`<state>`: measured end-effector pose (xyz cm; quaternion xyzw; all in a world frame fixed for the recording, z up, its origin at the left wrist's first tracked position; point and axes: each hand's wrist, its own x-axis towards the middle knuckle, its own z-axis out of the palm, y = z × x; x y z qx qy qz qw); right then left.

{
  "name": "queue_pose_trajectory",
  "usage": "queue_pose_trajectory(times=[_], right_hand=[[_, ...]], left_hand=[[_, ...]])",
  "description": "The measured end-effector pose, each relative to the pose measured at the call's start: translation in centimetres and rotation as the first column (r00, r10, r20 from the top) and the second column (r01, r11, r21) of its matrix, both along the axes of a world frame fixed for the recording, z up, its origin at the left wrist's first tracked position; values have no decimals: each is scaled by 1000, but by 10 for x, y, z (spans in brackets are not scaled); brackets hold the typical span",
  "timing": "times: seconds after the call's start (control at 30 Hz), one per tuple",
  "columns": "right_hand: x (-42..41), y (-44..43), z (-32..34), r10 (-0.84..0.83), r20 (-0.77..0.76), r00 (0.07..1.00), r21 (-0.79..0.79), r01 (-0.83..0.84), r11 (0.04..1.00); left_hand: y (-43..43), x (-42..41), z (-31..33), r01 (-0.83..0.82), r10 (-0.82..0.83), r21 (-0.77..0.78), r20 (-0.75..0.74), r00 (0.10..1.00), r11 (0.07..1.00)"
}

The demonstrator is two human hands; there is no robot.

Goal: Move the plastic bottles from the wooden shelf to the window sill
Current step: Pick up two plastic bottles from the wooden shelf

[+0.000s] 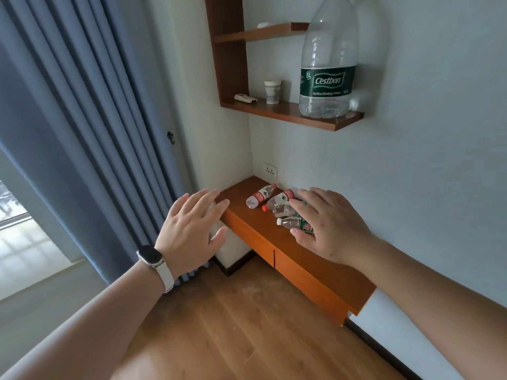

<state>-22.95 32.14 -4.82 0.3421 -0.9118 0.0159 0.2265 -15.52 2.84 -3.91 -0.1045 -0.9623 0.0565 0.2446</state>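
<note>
the right hand (327, 224) is spread open over a cluster of small clear plastic bottles (285, 212) with red and green labels, lying on the low wooden shelf (310, 259); whether it touches them is unclear. the left hand (189, 231), fingers apart and empty, hovers beside the shelf's end. blue curtains (82, 133) hang left, by the window sill (35, 272).

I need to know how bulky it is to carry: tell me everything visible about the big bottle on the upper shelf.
The large clear plastic bottle stands upright at the right end of the wall-mounted wooden shelf. It looks empty, with ribbed shoulders and a green Cestbon label marked 6L. Its top runs out of frame. Neither hand touches it.
</note>
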Motion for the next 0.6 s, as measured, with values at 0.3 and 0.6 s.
queue_pose_trajectory(times=[0.3, 0.6], right_hand=[[-106, 19, -7, 19, 76, 997, -7, -19, 1000], [-173, -17, -11, 71, 108, 992, -3, -71, 997]], left_hand=[[36, -100, 8, -9, 9, -55, 8, 1000, 998], [1, -149, -3, -94, 96, -71, 23, 995, 993]])
